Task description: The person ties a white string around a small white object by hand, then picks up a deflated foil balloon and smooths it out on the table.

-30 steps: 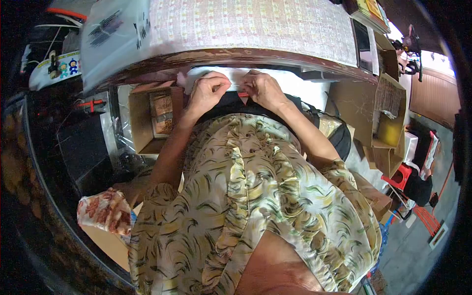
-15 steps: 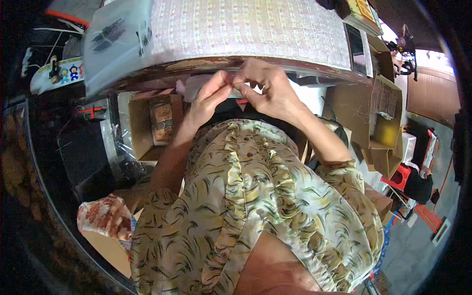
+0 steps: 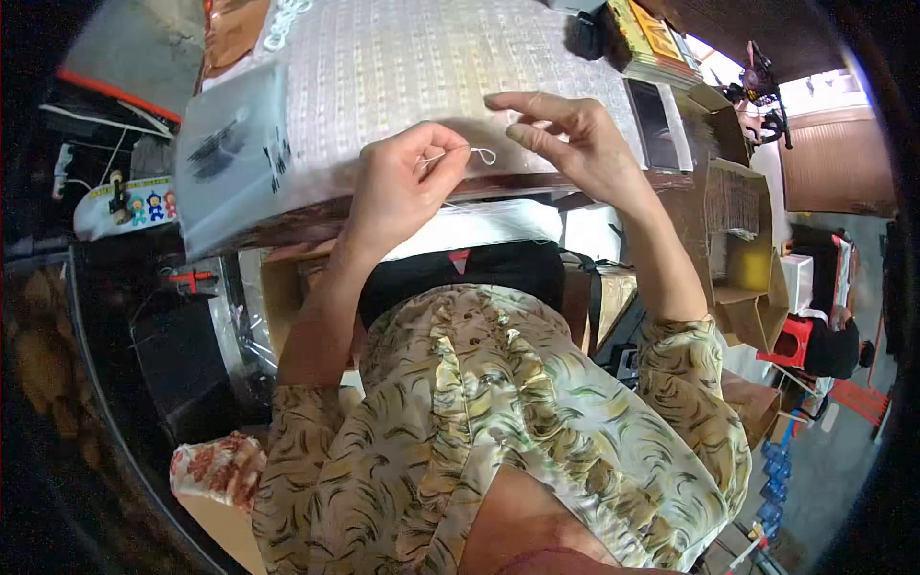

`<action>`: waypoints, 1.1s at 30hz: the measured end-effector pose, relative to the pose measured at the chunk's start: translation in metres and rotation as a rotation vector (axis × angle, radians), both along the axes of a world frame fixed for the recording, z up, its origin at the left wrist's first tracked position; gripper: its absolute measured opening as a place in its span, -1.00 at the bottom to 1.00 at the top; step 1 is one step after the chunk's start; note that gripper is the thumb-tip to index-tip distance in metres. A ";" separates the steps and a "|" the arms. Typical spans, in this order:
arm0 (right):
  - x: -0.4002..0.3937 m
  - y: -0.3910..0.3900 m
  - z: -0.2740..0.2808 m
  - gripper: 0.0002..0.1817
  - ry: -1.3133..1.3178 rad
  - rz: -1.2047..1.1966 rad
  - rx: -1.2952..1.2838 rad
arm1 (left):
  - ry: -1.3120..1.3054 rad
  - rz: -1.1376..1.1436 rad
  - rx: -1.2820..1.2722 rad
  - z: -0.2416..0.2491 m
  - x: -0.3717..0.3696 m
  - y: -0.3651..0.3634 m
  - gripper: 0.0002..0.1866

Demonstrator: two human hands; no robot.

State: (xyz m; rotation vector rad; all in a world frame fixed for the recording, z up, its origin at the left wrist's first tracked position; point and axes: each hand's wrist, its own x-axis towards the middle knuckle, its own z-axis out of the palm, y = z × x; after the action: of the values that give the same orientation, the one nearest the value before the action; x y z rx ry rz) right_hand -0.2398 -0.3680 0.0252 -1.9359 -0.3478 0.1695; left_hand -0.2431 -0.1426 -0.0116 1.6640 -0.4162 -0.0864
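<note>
Pinched white string curls into a small loop toward three o'clock; white strand bundle lies below, at six.

No text legible for sure. Translucent plastic bag has dark vertical marks near its edge (blurred, can't read); the yellow strip on the white cartoon panel and yellow-orange cover carry unreadable print.

Bag on the surface's left, books and dark panel at its right, 1 red stool, patterned cloth on carton
</note>
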 end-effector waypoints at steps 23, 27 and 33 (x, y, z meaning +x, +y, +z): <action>0.017 0.000 0.002 -0.77 -0.158 -0.081 0.177 | 0.162 -0.429 -0.119 0.010 0.020 -0.031 -0.69; 0.009 -0.011 0.002 -0.77 -0.438 0.206 -0.401 | 0.130 -0.369 -0.170 0.016 0.039 -0.009 -0.71; 0.010 0.008 0.020 -0.77 0.077 0.055 0.629 | 0.013 -0.456 -0.122 0.004 0.028 -0.020 -0.74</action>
State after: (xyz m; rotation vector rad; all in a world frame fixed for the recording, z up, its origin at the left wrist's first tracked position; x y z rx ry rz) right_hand -0.2300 -0.3601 0.0452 -1.2971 -0.3524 0.1474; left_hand -0.2147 -0.1624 -0.0073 1.4227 -0.7705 -0.4017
